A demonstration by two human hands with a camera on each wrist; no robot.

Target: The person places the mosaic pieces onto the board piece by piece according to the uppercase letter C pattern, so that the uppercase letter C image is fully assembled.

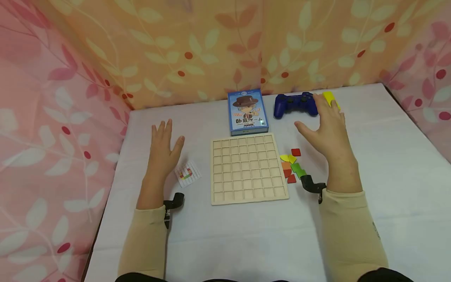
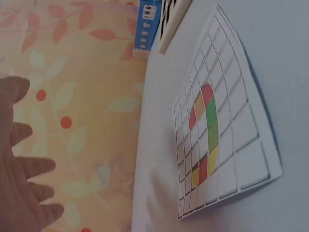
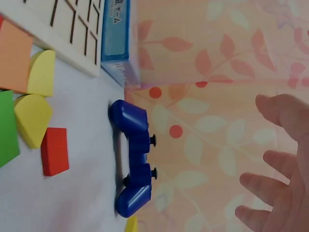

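My left hand (image 1: 162, 150) hovers with spread fingers over the left part of the table, holding nothing. Just to its right lies a small paper card (image 2: 227, 145) printed with a grid and a coloured pattern. On the right, my other hand (image 1: 331, 129) is raised with its fingers apart and grips nothing; in the head view it overlaps the blue game controller (image 1: 295, 104). Between the hands lies a wooden grid board (image 1: 249, 168) of bare square cells. Along its right edge are loose coloured pieces: red (image 3: 55, 151), yellow (image 3: 34, 118), orange (image 3: 13, 55) and green (image 3: 6, 125).
Behind the board lies a blue game box (image 1: 248, 111) with a cartoon figure in a hat. A yellow object (image 1: 330, 98) is partly hidden behind the right hand. Patterned curtains (image 1: 197, 51) enclose the white-covered table (image 1: 225, 239) at the back and sides.
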